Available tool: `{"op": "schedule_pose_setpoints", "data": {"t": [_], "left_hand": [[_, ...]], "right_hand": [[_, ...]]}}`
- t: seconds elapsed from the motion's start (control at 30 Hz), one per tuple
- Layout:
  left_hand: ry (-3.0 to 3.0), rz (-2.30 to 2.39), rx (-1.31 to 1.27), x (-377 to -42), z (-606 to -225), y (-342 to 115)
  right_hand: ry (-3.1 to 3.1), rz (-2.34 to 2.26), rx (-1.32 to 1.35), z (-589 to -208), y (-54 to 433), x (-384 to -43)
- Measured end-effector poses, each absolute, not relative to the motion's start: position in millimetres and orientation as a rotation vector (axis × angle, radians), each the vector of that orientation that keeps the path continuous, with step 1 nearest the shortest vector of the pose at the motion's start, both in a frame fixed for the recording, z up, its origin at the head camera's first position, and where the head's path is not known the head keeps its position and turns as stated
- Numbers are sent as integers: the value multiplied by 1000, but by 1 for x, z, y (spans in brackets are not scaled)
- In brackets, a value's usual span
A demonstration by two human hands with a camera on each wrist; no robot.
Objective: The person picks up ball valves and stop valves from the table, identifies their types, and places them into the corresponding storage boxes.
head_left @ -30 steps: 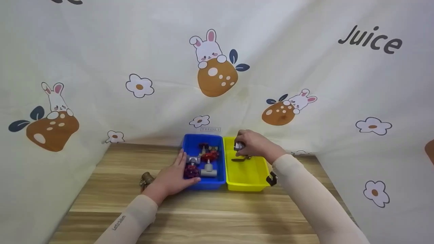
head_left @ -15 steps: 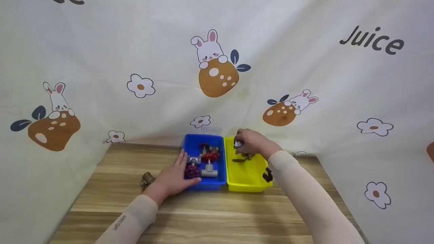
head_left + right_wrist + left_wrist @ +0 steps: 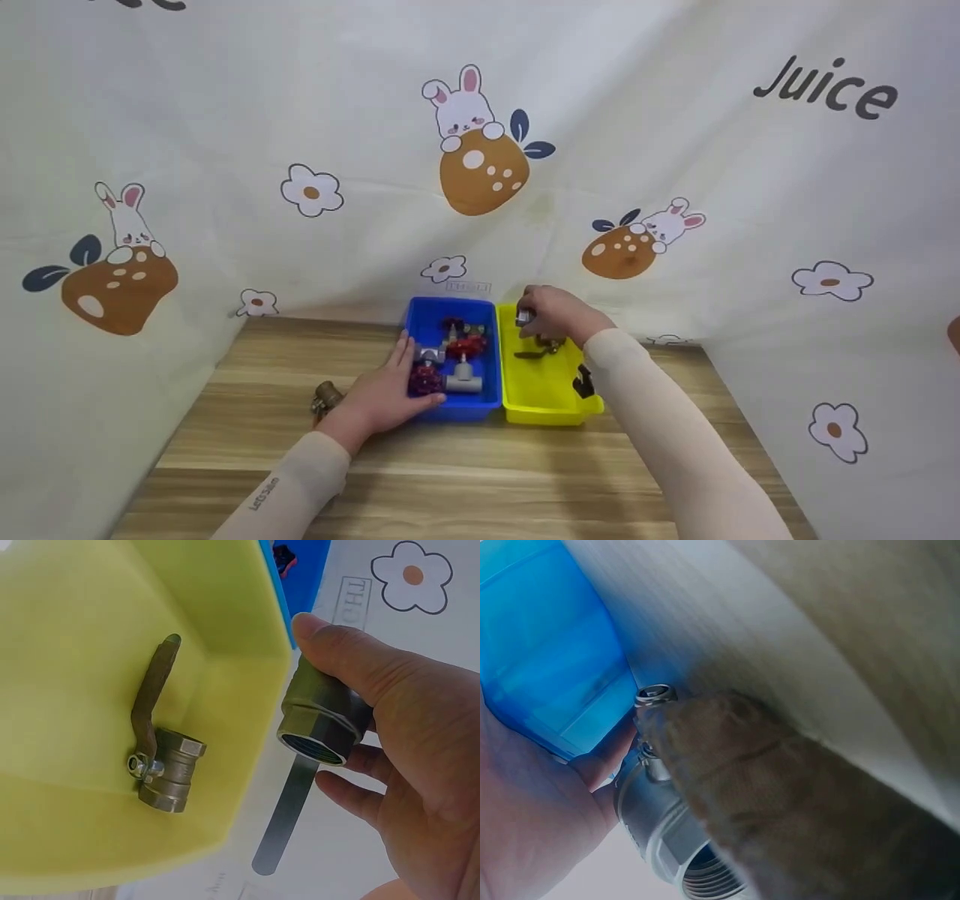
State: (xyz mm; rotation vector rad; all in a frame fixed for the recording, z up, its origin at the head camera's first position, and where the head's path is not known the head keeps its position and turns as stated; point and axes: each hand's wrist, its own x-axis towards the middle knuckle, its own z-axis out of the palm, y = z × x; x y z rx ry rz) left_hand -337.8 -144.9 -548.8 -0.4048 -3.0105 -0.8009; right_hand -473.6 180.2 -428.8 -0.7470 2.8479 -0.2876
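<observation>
My right hand (image 3: 559, 311) is over the back of the yellow bin (image 3: 551, 416) and grips a metal ball valve (image 3: 322, 709), thumb on one side and fingers on the other. Its threaded opening and flat lever (image 3: 285, 821) show in the right wrist view. Below lies another ball valve (image 3: 169, 780) on the bin floor, its bent lever (image 3: 155, 682) pointing away. My left hand (image 3: 382, 394) rests with straight fingers along the left wall of the blue bin (image 3: 457, 412), thumb at the front rim. Beside the left wrist, a metal valve (image 3: 656, 802) sits on the table, partly behind the sleeve.
Inside the blue bin lie several valves, including a red-handwheel valve (image 3: 466, 346) and a grey T-shaped valve (image 3: 463, 381). Both bins stand side by side on the wooden table (image 3: 450, 480). A patterned cloth (image 3: 360, 247) hangs close behind them.
The right forearm has swung a little to the left, while the right hand keeps its grip on the ball valve over the yellow bin. The left hand stays in place.
</observation>
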Motion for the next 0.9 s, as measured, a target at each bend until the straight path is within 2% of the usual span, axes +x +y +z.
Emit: {"op": "schedule_pose_setpoints", "data": {"t": [0.47, 0.67, 0.9], "left_hand": [[-3012, -811, -400, -337, -549, -144], [-3020, -817, -394, -337, -547, -145], [-3026, -828, -389, -338, -548, -144]], "right_hand": [[2842, -356, -609, -442, 175, -482], [2806, -383, -630, -457, 175, -498], [2773, -390, -466, -460, 170, -499]]}}
